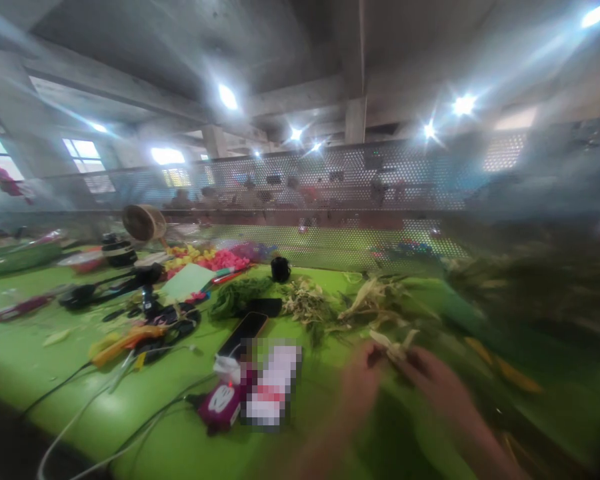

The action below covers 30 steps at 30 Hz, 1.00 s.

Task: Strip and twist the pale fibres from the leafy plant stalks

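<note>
In the head view, low on the right, both hands are together over a bright green table [340, 400]. Between their fingers is a pale cream-green artificial flower [394, 348] with narrow, pointed petals. My left hand [367, 370] pinches it from the left, fingers curled. My right hand [427, 377] grips its other side with closed fingers. Motion blurs the hands, and the flower's lower part is hidden behind them. Just beyond lie similar pale flower pieces [373, 300] and a heap of small cream-green bits [307, 300].
Left of my hands are a blurred-out flat item [275, 387], a purple box [223, 403] and a dark phone [244, 333]. An orange-yellow glue gun [127, 343] trails cables. Pink flowers [227, 261] lie farther back, before a perforated metal panel [300, 233]. Dark greenery [530, 287] crowds the right.
</note>
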Tool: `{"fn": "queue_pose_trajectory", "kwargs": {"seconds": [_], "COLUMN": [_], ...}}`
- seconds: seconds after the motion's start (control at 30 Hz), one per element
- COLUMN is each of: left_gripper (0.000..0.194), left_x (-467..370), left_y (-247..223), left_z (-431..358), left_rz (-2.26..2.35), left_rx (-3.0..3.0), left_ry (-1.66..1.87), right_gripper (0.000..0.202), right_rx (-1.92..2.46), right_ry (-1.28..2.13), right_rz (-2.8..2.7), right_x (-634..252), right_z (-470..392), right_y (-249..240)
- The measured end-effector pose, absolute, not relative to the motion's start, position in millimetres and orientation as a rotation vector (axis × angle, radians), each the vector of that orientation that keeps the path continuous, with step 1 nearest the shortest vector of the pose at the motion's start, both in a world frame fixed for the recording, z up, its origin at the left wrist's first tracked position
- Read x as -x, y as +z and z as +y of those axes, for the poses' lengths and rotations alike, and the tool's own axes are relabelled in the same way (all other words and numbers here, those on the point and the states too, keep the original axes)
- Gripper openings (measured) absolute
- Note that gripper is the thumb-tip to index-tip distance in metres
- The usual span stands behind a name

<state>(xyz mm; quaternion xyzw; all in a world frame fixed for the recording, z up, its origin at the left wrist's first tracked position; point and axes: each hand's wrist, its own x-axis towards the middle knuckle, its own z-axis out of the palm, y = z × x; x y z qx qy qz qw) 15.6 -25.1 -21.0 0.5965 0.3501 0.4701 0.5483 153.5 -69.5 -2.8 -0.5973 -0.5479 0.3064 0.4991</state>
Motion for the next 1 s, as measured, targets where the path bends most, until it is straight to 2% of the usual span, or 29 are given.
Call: {"fn": "queue_pose_trajectory", "kwargs": {"seconds": [0.33,0.6,0.83,1.0], "left_gripper": [0.024,0.025,0.029,0.022], "left_x": [-3.3,-1.4,-4.6,-4.1], "left_y": [-8.6,-5.4,-8.0,-9.4], "left_z": [-20.7,-22.6,-23.5,-21.8], "left_rz": [0.677,0.908,0.849,0.867], "left_rx": [-1.789,-2.182,-1.903,-1.728], "left_ry": [0.905,0.75,0.871,0.845], "right_gripper": [0.025,0.026,0.027,0.034], "right_rx": [1.512,1.526,1.452,1.381], "right_ry": [0.707,0.75,0.824,0.882], "right_rz": [-1.044,-1.186,-1.291,-1.212], "right_x": [-155.5,-149.7,-158.3,-165.2], "right_z": [-74.8,-72.9,-70.4,-65.2], "right_y": [20.3,14.5,-5.9,-16.0]}}
